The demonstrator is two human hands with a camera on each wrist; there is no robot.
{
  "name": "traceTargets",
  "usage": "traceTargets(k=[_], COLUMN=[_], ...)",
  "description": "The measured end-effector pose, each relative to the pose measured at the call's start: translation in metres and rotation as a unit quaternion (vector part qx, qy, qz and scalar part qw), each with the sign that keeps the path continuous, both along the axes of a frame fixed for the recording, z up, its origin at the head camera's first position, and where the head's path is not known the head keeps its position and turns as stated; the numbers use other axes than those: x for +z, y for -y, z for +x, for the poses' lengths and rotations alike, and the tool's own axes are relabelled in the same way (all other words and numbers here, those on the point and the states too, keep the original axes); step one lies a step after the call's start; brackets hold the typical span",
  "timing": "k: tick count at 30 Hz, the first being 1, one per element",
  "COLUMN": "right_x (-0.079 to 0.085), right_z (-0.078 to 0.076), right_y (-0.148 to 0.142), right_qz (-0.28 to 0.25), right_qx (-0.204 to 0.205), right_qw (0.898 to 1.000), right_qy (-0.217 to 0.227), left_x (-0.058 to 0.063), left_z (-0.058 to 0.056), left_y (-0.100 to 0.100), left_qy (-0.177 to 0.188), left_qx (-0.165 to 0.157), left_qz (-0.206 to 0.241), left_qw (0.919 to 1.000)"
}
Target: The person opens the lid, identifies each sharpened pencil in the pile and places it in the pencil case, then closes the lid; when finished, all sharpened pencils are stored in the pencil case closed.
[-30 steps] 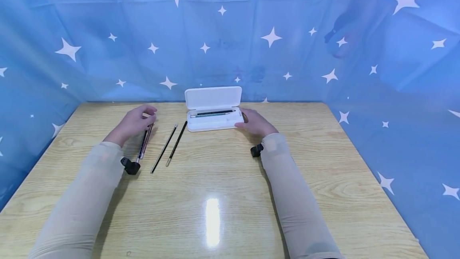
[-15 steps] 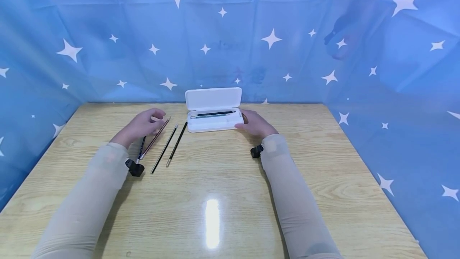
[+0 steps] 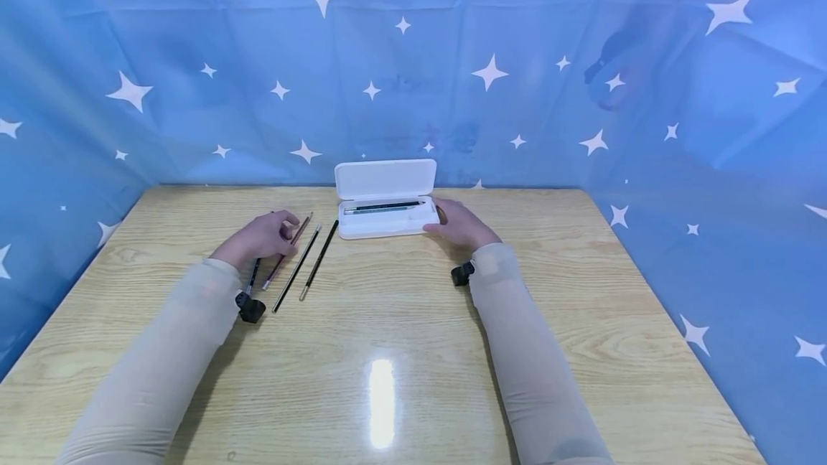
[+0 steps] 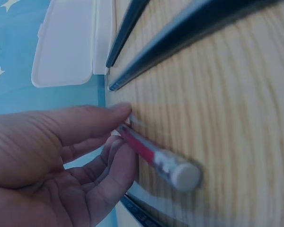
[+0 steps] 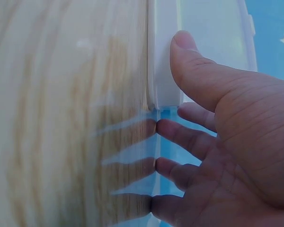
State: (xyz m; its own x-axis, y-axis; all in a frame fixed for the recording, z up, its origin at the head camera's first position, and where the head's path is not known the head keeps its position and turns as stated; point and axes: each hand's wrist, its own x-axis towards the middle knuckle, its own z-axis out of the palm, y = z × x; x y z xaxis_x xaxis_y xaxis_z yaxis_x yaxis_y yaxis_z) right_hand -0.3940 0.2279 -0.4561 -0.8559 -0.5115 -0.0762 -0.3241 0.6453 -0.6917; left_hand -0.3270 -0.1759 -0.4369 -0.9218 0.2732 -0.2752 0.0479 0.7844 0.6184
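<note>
In the head view my left hand (image 3: 261,238) pinches a dark red pencil (image 3: 274,274) lying slanted at the left of the table. The left wrist view shows thumb and fingertips at the red barrel (image 4: 141,146), with its white eraser end toward the camera. Beside it on the right lie two black pencils, one nearer (image 3: 297,268) and one farther (image 3: 319,260). Another dark pencil (image 3: 253,275) is partly hidden under the left hand. My right hand (image 3: 460,224) holds the right end of a white pencil case (image 3: 381,227), thumb on its front side, other fingertips touching the table.
The case's lid (image 3: 386,179) stands raised at the back. Inside the case lie a black pencil (image 3: 388,204) and a pale green pencil (image 3: 377,210). A blue star-patterned cloth (image 3: 413,113) hangs behind the wooden table (image 3: 388,321).
My left hand has moved right and slightly toward me. The red pencil has shifted rightward, away from the dark pencil beside it. My right hand stays at the case.
</note>
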Motion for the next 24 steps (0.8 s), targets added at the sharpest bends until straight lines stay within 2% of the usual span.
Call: traceTargets(k=[13, 17, 21, 24], right_x=[0.000, 0.000, 0.000, 0.000], right_z=[0.002, 0.001, 0.002, 0.002], right_y=[-0.001, 0.000, 0.000, 0.000], right_qz=[0.007, 0.007, 0.006, 0.007], right_qx=[0.002, 0.003, 0.001, 0.003], right_qw=[1.000, 1.000, 1.000, 1.000], right_qy=[-0.013, -0.012, -0.013, -0.014], left_x=[0.005, 0.007, 0.012, 0.017], left_z=[0.001, 0.003, 0.005, 0.005], left_y=[-0.004, -0.003, -0.001, 0.000], left_qy=[0.015, 0.012, 0.016, 0.032], left_qx=[0.030, 0.028, 0.024, 0.028], left_qz=[0.007, 0.012, 0.041, 0.081], left_qw=[0.9994, 0.9995, 0.9987, 0.9958])
